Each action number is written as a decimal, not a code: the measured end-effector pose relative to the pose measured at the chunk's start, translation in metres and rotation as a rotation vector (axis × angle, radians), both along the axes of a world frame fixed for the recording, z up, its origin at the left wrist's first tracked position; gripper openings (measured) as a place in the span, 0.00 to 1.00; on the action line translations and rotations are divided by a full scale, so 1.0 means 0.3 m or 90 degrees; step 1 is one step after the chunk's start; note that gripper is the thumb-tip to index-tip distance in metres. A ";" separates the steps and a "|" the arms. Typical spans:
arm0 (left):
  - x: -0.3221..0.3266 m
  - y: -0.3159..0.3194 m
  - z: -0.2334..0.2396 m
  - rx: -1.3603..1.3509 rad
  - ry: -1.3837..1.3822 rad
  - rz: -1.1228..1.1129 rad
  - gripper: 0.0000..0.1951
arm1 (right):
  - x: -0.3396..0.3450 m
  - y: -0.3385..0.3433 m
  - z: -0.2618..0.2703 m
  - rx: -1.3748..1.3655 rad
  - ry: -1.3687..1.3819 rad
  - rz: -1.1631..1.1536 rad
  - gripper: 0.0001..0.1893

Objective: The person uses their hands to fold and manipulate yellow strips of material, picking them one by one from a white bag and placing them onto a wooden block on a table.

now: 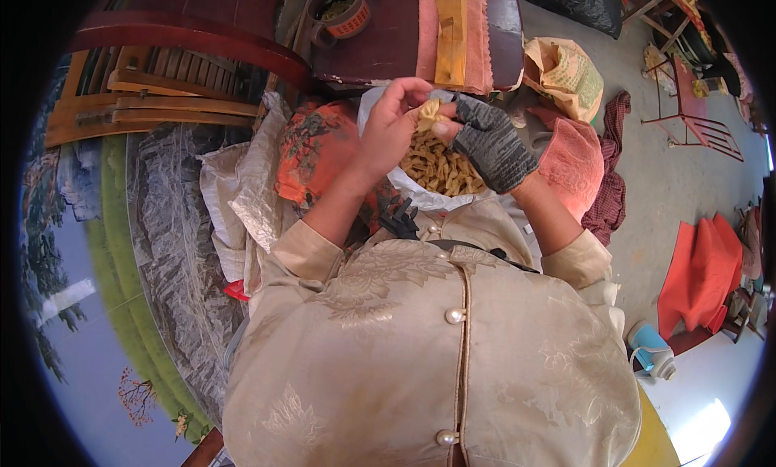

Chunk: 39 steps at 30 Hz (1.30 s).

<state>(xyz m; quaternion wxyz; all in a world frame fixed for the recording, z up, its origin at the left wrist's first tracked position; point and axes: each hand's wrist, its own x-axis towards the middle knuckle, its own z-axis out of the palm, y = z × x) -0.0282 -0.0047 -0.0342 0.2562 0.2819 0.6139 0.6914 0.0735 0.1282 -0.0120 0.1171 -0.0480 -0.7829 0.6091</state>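
Note:
My left hand is bare, and its thumb and fingers hold one side of a small gold-coloured folded piece. On the other side, my right hand, in a grey fingerless knit glove, pinches the same piece between bare thumb and finger. I cannot tell whether it is paper or cloth. Directly beneath the hands, many similar gold pieces fill a white plastic bag at my lap. The hands partly hide the bag's opening.
Ahead stands a dark red table with a mug, a pink towel and a wooden bar. Orange flowered cloth lies left of the bag. A pink cloth and a paper sack are to the right.

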 end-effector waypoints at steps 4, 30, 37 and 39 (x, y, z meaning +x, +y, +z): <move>0.004 -0.014 0.002 0.044 -0.030 0.035 0.04 | -0.014 0.007 -0.017 -0.065 -0.066 -0.009 0.12; 0.029 -0.010 -0.001 -0.295 0.606 -0.052 0.14 | -0.016 -0.004 -0.096 -0.247 -0.350 -0.070 0.16; -0.108 -0.067 -0.052 -0.184 0.920 -0.019 0.09 | 0.016 -0.070 -0.039 -0.089 -0.261 0.024 0.15; -0.154 -0.080 -0.065 -0.175 0.955 -0.017 0.07 | 0.015 -0.098 -0.076 -0.007 -0.169 0.036 0.15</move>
